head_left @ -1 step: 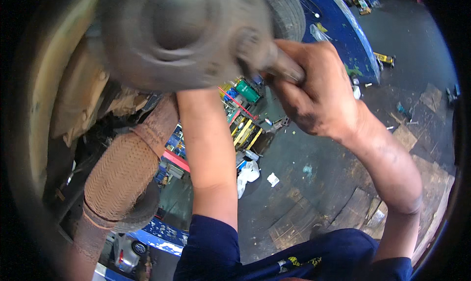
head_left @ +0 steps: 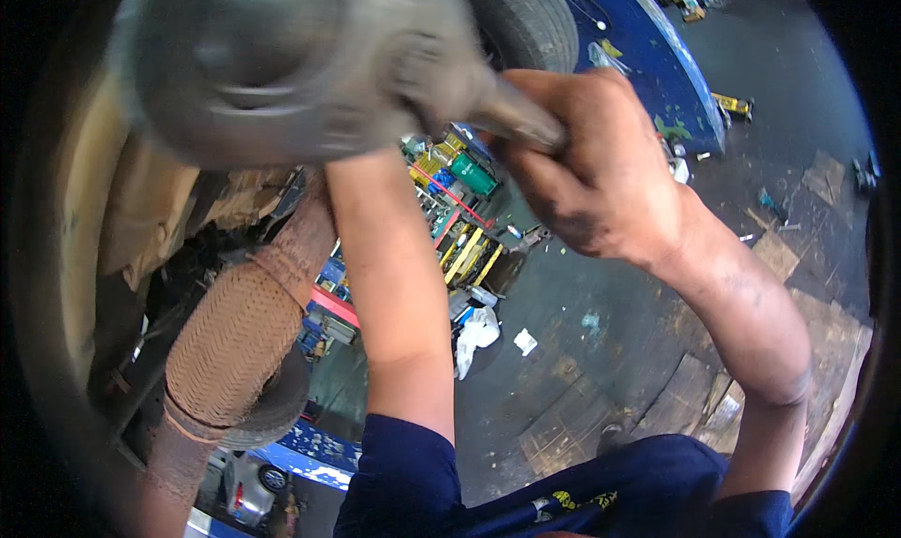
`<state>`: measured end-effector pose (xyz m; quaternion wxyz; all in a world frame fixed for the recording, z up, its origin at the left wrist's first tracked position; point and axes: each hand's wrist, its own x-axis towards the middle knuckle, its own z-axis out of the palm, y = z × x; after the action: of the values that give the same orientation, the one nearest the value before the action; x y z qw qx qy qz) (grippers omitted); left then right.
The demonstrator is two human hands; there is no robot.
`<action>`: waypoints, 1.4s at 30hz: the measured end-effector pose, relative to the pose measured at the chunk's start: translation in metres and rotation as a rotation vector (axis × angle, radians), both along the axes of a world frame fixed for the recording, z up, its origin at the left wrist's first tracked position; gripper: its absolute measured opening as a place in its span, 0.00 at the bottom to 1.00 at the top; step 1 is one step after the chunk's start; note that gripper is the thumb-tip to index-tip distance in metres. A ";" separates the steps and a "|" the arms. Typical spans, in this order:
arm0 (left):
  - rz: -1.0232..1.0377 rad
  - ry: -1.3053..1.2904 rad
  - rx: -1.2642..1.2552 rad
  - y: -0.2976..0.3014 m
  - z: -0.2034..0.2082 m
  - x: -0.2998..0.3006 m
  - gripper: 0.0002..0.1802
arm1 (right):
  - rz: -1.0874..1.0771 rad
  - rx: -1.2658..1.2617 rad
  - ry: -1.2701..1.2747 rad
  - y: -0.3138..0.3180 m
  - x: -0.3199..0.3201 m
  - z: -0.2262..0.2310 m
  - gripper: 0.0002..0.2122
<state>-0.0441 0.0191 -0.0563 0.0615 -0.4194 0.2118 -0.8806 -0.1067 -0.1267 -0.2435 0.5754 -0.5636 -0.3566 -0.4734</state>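
the right hand (head_left: 596, 167) is closed around the end of a metal rod (head_left: 521, 117), fingers curled under it and the tip showing by the thumb side. the rod meets the right side of a big round grey part (head_left: 282, 92) that fills the upper left; blur hides how the two join. the left forearm (head_left: 399, 275) goes up behind the part, which covers the left hand, so i cannot tell whether it is open or gripping. both arms come out of dark blue sleeves.

left of that forearm, a rusty pipe (head_left: 310, 214) slants down to the lower left, with a braided sleeve (head_left: 235, 341) bulging along it. a tyre (head_left: 535, 31) shows behind the part at the top, beside a blue ramp (head_left: 662, 64) with worn paint.

below, on the dark floor (head_left: 610, 303), lie a white bag (head_left: 477, 336), flattened cardboard (head_left: 671, 397) and, near the ramp's edge, a yellow tool (head_left: 734, 106). a green box (head_left: 472, 174) sits between the arms in view, and a silver car (head_left: 246, 491) stands at lower left.
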 end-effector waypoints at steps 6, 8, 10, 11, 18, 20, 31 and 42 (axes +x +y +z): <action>0.646 -0.164 -0.184 0.037 0.055 0.009 0.07 | 0.143 -0.063 0.057 0.005 -0.018 0.014 0.08; 0.726 -0.181 -0.201 0.042 0.067 0.014 0.07 | 0.142 -0.061 0.074 0.005 -0.019 0.012 0.09; 0.783 -0.186 -0.200 0.043 0.073 0.017 0.07 | 0.185 -0.054 0.097 0.002 -0.020 0.011 0.08; 0.807 -0.192 -0.204 0.042 0.075 0.017 0.07 | 0.200 -0.084 0.096 -0.001 -0.019 0.010 0.08; 0.919 -0.208 -0.192 0.042 0.081 0.015 0.07 | 0.452 -0.123 0.114 0.002 -0.020 0.006 0.07; 0.944 -0.216 -0.204 0.042 0.083 0.012 0.07 | 0.519 -0.097 0.091 0.007 -0.017 0.002 0.12; 1.027 -0.261 -0.197 0.041 0.089 0.001 0.07 | 0.886 0.027 0.019 0.073 -0.055 0.021 0.09; 1.086 -0.248 -0.230 0.044 0.063 -0.024 0.08 | 0.212 -0.137 -0.041 -0.025 -0.001 0.019 0.09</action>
<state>-0.0683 0.0630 0.0067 0.4839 -0.3654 -0.1402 -0.7828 -0.1072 -0.1516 -0.2249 0.5750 -0.5510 -0.4571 -0.3960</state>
